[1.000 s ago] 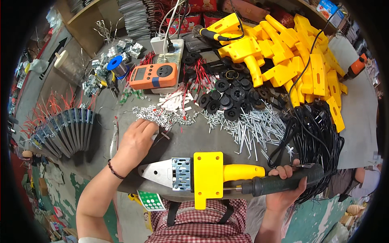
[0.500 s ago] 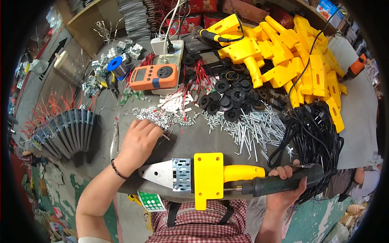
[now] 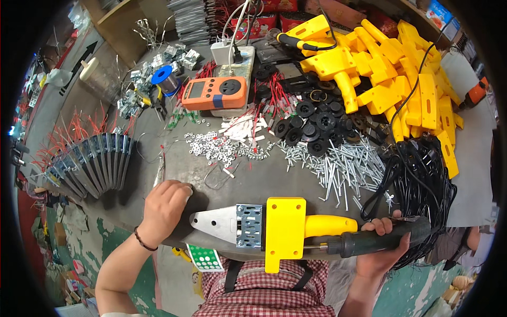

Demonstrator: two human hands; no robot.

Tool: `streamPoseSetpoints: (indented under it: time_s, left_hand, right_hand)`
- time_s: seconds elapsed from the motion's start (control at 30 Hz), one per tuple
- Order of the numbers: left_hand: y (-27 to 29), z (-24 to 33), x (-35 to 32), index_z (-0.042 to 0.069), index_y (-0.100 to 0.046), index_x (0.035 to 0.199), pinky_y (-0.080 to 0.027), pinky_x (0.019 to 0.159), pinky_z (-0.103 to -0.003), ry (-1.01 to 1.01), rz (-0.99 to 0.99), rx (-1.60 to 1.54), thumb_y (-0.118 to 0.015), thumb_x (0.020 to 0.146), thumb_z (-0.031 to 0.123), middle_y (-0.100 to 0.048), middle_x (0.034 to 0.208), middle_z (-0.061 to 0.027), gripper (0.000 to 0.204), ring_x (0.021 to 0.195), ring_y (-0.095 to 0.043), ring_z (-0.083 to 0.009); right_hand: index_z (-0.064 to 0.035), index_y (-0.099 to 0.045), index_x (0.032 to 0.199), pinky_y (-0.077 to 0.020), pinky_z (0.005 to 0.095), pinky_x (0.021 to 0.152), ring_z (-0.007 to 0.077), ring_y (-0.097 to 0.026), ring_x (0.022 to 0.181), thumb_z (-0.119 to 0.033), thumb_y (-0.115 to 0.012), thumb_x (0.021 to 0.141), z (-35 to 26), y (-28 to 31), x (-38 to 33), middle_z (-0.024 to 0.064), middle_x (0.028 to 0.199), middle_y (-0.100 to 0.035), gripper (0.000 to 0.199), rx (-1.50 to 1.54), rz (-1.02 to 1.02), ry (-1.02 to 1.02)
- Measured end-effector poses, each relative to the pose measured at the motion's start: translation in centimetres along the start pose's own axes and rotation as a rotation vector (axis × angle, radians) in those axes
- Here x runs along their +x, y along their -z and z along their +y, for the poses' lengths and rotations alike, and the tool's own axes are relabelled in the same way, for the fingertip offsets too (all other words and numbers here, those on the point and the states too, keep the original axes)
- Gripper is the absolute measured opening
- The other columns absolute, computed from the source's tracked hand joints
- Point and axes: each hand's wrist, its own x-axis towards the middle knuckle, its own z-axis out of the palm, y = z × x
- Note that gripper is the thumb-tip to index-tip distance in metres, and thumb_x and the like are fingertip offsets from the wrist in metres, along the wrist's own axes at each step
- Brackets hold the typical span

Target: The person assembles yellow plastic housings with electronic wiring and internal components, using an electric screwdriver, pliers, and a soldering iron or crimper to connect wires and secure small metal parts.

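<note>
Yellow housing [image 3: 285, 230] lies at the near edge of the tabletop [image 3: 248, 182], slotted bracket [image 3: 249, 226] and tapered plate [image 3: 217, 224] in line with it — body looks put together. Fastening probably remains; whether the corner holes are filled, cannot tell. Right hand [image 3: 392, 258]: fingers wrapped round dark driver [image 3: 364, 244]. Left hand [image 3: 166, 206]: fingers curled, contents hidden. Since the earlier frame — left hand is back from the nut pile [image 3: 211, 149], nearer the plate's tip.

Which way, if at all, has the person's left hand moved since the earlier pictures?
Yes: the left hand moved leftward and down the picture, away from the small rings.
</note>
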Motion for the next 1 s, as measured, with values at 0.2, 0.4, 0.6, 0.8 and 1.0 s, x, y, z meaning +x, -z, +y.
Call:
streamPoseSetpoints:
  time_s: [0.2,0.4,0.6,0.8,1.0]
  left_hand:
    - [0.9,-0.1,1.1,0.005,-0.054,0.090,-0.049,0.068,-0.036,0.121,-0.157,-0.113,-0.060,0.067,0.000,-0.058,0.085,-0.0081,0.024,0.082,-0.058,-0.0280]
    - [1.2,2.4,0.9,0.007,-0.052,0.079,-0.049,0.067,-0.034,0.141,0.047,-0.326,-0.067,0.062,-0.003,-0.064,0.084,-0.0066,0.025,0.079,-0.061,-0.0259]
    - [0.7,9.2,0.3,0.013,-0.053,0.080,-0.038,0.078,-0.038,0.061,0.032,-0.717,-0.071,0.065,0.002,-0.068,0.087,0.0000,0.026,0.084,-0.058,-0.0208]
    - [-1.4,10.6,-0.1,0.012,-0.051,0.078,-0.038,0.076,-0.038,0.113,0.152,-0.709,-0.069,0.064,0.000,-0.068,0.085,-0.0012,0.026,0.082,-0.057,-0.0215]
    - [-1.6,10.8,-0.6,0.011,-0.053,0.080,-0.040,0.077,-0.038,0.142,0.169,-0.742,-0.072,0.060,0.000,-0.067,0.089,-0.0001,0.030,0.084,-0.058,-0.0220]
  right_hand:
    - [-0.0086,-0.042,0.129,-0.0390,0.0365,0.084,0.0166,-0.043,0.080,-0.035,-0.054,0.090,-0.1,0.0,-0.1,0.0028,0.084,-0.045,0.049,0.000,0.004,0.008]
    - [-0.0092,-0.042,0.128,-0.0387,0.0373,0.085,0.0172,-0.045,0.082,-0.036,-0.054,0.090,0.0,0.0,-0.3,0.0027,0.083,-0.045,0.048,-0.016,-0.001,0.010]
    - [-0.0097,-0.044,0.125,-0.0395,0.0370,0.085,0.0165,-0.045,0.081,-0.035,-0.056,0.089,0.1,-0.1,-0.5,0.0021,0.083,-0.045,0.046,0.019,0.025,0.009]
    - [-0.0067,-0.046,0.120,-0.0391,0.0331,0.085,0.0136,-0.045,0.080,-0.031,-0.059,0.087,0.2,-0.7,-0.7,0.0012,0.084,-0.045,0.043,-0.029,0.033,0.009]
    - [-0.0071,-0.047,0.116,-0.0391,0.0335,0.083,0.0140,-0.044,0.079,-0.031,-0.060,0.085,0.2,-0.9,-0.7,0.0010,0.082,-0.044,0.041,-0.028,0.026,0.020]
